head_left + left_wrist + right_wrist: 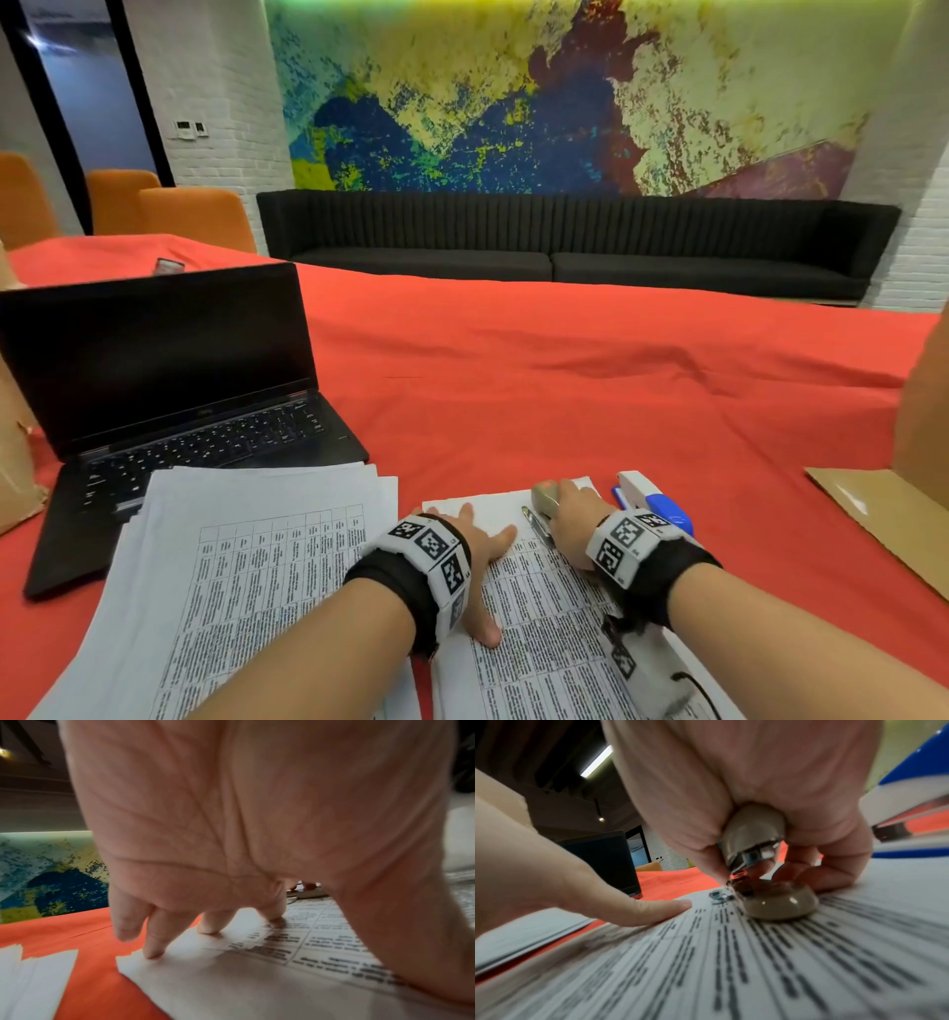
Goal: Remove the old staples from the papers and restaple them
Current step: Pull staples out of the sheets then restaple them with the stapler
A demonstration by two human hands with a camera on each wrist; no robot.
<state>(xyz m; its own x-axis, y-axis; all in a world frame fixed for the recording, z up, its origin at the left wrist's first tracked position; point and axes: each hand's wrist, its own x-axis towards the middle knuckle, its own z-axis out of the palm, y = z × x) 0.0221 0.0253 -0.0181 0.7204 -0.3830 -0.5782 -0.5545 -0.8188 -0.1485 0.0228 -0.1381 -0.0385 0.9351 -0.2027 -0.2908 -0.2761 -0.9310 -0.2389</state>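
Lower centre of frame: printed papers (544, 606) on red tabletop (590, 390). Left hand (480, 555) fingers spread flat on them. Right hand (572, 519) fingers pinch beige staple remover (754, 858) at their top edge.

Printed papers (544, 606) lie flat at 6 o'clock, a beige staple remover (762, 866) upright on their 1 o'clock corner.

The printed sheet (539, 616) lay on the table (565, 390) nearest the person. Left of the sheet sat a paper stack (246, 565), and behind that stack an open laptop (169, 390). At the sheet's far right corner stood a staple remover (545, 501); just right of the sheet lay a stapler (655, 501). Cardboard (893, 519) lay well to the sheet's right.
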